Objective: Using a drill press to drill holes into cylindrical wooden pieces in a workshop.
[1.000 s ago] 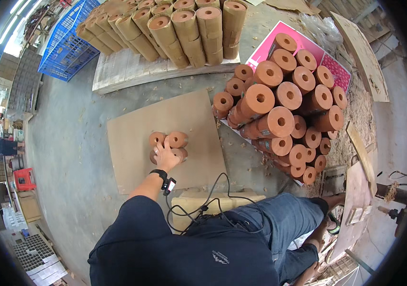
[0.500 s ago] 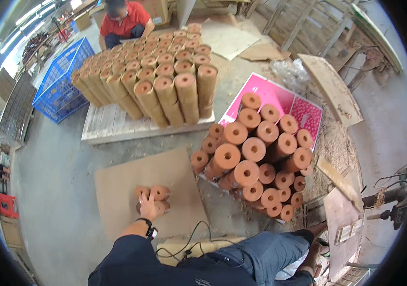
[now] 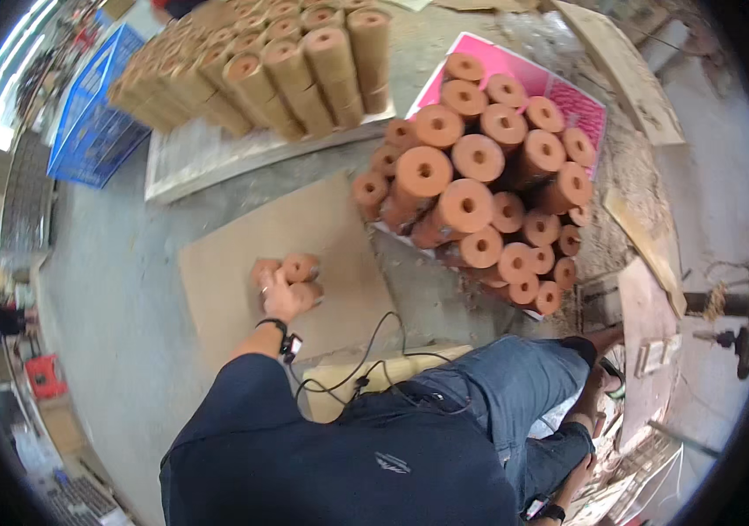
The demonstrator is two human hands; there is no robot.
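My left hand (image 3: 281, 301), with a black watch on its wrist, lies over a small cluster of terracotta-coloured rolls with centre holes. Its fingers are bent around the near-left roll, partly hidden under the hand. Touching each other beside it stand a far-right roll (image 3: 301, 266) and a near-right roll (image 3: 306, 295); a far-left roll (image 3: 266, 270) shows past the fingertips. The cluster rests on a flat brown cardboard sheet (image 3: 339, 219) on the floor. My right hand (image 3: 577, 479) is low at the right beside my leg, its fingers not clearly visible.
Many similar rolls stand on a pink sheet (image 3: 444, 68) at the right. Paper-wrapped rolls (image 3: 326, 70) are packed on a pale pallet (image 3: 183, 167), by a blue crate (image 3: 96, 114). A black cable (image 3: 392, 333) loops near my lap. Boards and shavings lie at the right.
The view has tilted downward, so the pallet and rolls sit higher and the person in red is nearly out of sight. My right hand has come into view; my left stays on the cluster.
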